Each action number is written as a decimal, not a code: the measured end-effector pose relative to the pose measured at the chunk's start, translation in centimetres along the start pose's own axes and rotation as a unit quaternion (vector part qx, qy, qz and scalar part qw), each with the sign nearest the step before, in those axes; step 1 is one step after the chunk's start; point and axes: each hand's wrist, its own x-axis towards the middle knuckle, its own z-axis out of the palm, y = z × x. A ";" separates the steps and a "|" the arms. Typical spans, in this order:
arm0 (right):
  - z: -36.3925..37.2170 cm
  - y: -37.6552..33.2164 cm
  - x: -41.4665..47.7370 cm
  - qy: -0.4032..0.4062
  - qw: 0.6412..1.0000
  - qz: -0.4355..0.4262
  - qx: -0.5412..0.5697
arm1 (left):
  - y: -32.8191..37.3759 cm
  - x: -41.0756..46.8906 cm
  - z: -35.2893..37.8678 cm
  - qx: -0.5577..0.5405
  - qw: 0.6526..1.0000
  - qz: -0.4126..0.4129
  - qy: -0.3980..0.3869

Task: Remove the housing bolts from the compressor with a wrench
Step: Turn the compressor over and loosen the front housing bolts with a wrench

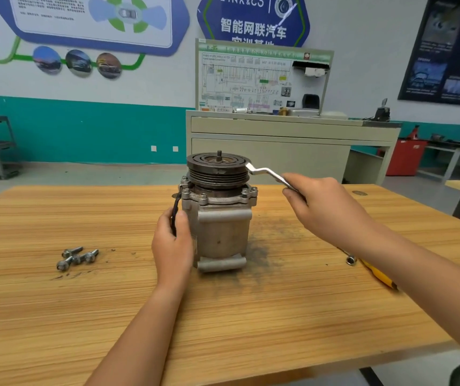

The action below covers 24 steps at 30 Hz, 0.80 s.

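The compressor [223, 224] stands upright on the tabletop [56, 302]. The left hand [171, 246] clamps its grip on the side; the right hand [320, 201] has its grip closed round a wrench [265, 172] reaching behind the pulley [219, 171]. Loose bolts [77, 257] lie left.

Right hand [326, 201] gripping wrench [265, 171], left hand [171, 246] apparently clasping compressor [223, 227]
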 end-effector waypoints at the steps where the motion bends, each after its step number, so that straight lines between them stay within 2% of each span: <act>1: -0.2 -0.2 -0.1 -0.011 1.000 0.005 -0.024 | 0.0 0.2 -0.1 -0.013 1.000 -0.015 -0.006; 6: -0.3 -1.5 0.6 -0.080 0.983 0.026 -0.165 | -0.3 0.5 -0.2 -0.013 0.999 -0.044 -0.022; 10: -1.0 -4.0 0.6 -0.124 0.952 -0.018 -0.280 | -0.2 0.5 -0.1 -0.019 0.998 -0.036 -0.044; 13: -1.5 -6.1 0.7 -0.192 0.930 -0.041 -0.310 | -0.3 0.2 0.2 -0.015 0.997 -0.022 -0.068; 16: -1.7 -6.3 0.6 -0.208 0.922 -0.049 -0.324 | -0.4 -0.1 0.2 -0.007 0.998 -0.015 -0.064; 19: -1.5 -5.7 0.1 -0.194 0.917 -0.055 -0.345 | -0.2 -0.6 0.1 0.004 0.999 0.031 -0.044; 24: -0.7 -5.5 -0.1 -0.161 0.930 -0.054 -0.325 | 0.2 -1.9 0.1 0.087 0.981 0.172 -0.027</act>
